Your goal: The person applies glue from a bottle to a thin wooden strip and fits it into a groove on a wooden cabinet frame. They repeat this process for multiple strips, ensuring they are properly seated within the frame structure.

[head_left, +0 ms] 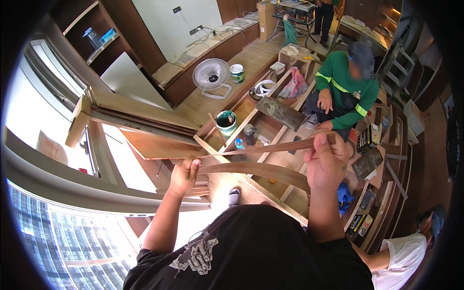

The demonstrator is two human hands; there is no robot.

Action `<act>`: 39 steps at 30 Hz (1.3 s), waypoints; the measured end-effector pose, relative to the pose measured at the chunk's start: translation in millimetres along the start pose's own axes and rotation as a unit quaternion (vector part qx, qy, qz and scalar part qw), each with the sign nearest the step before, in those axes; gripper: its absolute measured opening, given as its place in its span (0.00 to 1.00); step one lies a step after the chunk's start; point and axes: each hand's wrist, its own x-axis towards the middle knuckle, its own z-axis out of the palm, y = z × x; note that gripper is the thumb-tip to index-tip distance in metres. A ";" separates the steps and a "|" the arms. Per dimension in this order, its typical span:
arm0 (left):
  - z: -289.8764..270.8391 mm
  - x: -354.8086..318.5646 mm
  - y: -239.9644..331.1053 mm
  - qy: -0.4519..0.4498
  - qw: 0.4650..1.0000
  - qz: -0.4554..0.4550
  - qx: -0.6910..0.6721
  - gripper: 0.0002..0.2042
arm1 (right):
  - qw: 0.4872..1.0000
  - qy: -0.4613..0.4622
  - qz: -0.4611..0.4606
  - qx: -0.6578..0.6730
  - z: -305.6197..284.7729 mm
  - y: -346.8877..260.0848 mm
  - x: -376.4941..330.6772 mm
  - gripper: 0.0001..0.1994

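A long, thin brown wood-grain strip [263, 147] runs between my two hands in front of my chest. My left hand [183, 176] pinches it with thumb and fingers at the left. On the other side my right hand [327, 162] is closed round it, raised a little higher. A curved length of similar strip [246, 167] bows just below the straight stretch; whether both are one piece is hidden behind my hands. Beyond the strip lies a low wooden frame [251, 116] divided into compartments.
A co-worker in a green top [348, 87] sits across the frame; another person in white [403, 261] is at lower right. A paint bucket [226, 123], dark bottle [250, 135] and flat dark board [280, 114] lie about the frame. A fan [211, 77] stands behind, windows [63, 232] at left.
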 end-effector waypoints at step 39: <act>28.6 -23.3 143.4 -0.056 0.934 -0.040 -0.350 0.10 | 0.964 -0.173 0.203 -0.025 53.9 64.9 -11.4 0.06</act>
